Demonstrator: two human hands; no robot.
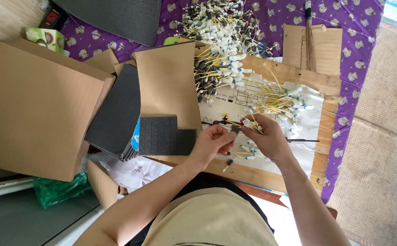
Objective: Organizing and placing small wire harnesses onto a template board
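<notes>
Left hand (213, 140): we pinch a small dark foam piece (235, 129).
Right hand (265, 135): we grip yellow cables (253, 122).
Left of us: foam block (158, 135).

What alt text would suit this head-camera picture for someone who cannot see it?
A person's left hand and right hand pinch a small dark piece between them above a white sheet. Yellow cables are heaped beyond; foam sheets and cardboard lie left.

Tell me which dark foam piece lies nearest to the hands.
The small grooved foam block beside the left hand; the big curved foam sheet and the top mat lie farther away.
</notes>
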